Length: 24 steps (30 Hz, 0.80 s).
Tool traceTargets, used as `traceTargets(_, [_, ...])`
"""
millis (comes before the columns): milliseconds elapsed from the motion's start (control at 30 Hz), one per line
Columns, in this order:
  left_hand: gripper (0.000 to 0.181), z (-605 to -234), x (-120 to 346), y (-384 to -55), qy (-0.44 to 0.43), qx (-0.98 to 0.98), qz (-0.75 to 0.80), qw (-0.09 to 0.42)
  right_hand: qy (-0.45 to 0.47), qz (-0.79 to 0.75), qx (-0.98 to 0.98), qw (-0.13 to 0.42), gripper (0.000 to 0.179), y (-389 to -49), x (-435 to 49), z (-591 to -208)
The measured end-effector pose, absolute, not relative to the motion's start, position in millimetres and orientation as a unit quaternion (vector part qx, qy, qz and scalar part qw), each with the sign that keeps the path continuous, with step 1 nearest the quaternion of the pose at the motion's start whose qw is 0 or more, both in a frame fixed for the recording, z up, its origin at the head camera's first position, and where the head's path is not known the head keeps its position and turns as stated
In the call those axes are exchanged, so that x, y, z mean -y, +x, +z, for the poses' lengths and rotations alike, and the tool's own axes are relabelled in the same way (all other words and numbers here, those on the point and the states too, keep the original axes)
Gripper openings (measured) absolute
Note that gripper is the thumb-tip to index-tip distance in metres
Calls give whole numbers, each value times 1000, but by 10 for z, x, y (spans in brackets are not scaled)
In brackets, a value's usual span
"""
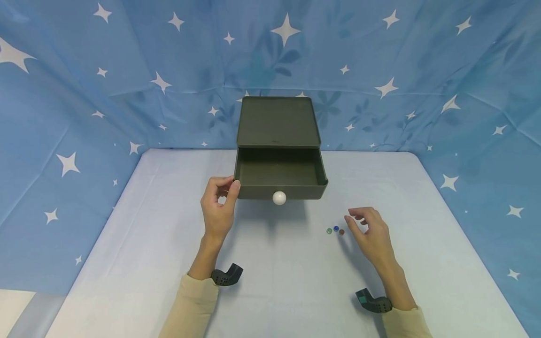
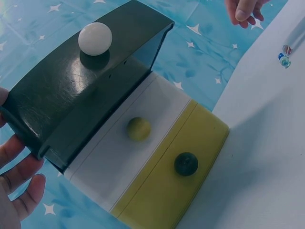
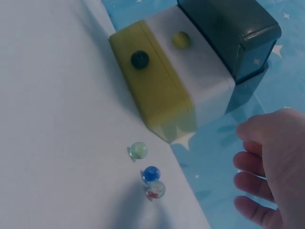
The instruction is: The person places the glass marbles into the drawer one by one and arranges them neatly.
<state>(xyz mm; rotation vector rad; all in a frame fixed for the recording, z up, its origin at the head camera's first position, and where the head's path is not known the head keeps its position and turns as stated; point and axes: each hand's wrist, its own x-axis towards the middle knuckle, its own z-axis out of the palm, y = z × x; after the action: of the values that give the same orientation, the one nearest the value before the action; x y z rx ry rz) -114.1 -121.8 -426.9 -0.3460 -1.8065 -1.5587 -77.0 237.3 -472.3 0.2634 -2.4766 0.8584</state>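
A small chest has its dark green top drawer (image 1: 276,176) pulled out, showing a bare inside and a white knob (image 1: 279,198) on its front. My left hand (image 1: 219,206) pinches the drawer's left front corner, thumb at the front. Three glass marbles lie close together on the table: a green one (image 3: 138,150), a blue one (image 3: 151,173) and a clear one with red inside (image 3: 156,189). Just right of them, above the table, my right hand (image 1: 371,237) hovers with loosely bent fingers and nothing in them.
Below the green drawer are a white drawer (image 2: 112,143) with a yellow knob and a yellow drawer (image 2: 167,191) with a dark green knob, both closed. The chest stands near the back edge of the white table (image 1: 139,225). A blue starry cloth (image 1: 203,56) hangs behind.
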Motion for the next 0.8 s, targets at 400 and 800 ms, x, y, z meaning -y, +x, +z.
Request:
traceTargets(400, [18,-4265,1221,-1141,-137,702,-604,352,93,306,921,221,21,-784,-2415,-4864])
traceTargets(800, [18,-4262,1230,-1141,-134,703,-603,352,103,314,921,205,23,-800,-2420,-4885])
